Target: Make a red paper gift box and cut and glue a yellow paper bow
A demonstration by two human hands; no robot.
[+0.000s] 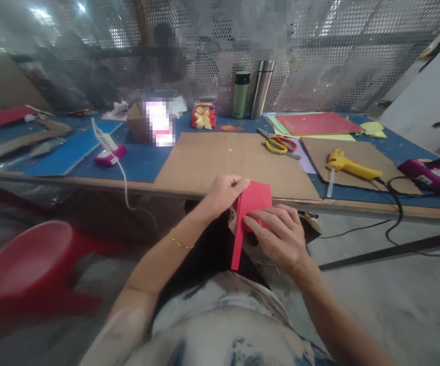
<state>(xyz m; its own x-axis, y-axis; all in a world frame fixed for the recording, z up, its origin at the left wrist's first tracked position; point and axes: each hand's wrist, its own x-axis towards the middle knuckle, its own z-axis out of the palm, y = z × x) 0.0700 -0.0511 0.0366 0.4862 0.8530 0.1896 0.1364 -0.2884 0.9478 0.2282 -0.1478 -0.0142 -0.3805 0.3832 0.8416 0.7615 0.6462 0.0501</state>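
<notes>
A piece of red paper [256, 195] with a narrow folded strip along its left side is held over my lap, at the table's front edge. My left hand [225, 194] pinches its upper left corner between thumb and fingers. Lower down, my right hand [281, 231] grips the paper from the right, its thumb and forefinger on the fold. The strip hangs below my right hand toward my body. Part of the paper is hidden behind the right fingers. Just beyond the hands lies a brown cardboard sheet [220, 157] on the table.
Scissors [279, 144] rest at the cardboard's far right. A yellow glue gun [353, 165] lies on another board. Behind are a green bottle [240, 96], a steel flask [262, 91], a red gift box [203, 114] and red sheets [315, 123]. A red stool [33, 259] stands left.
</notes>
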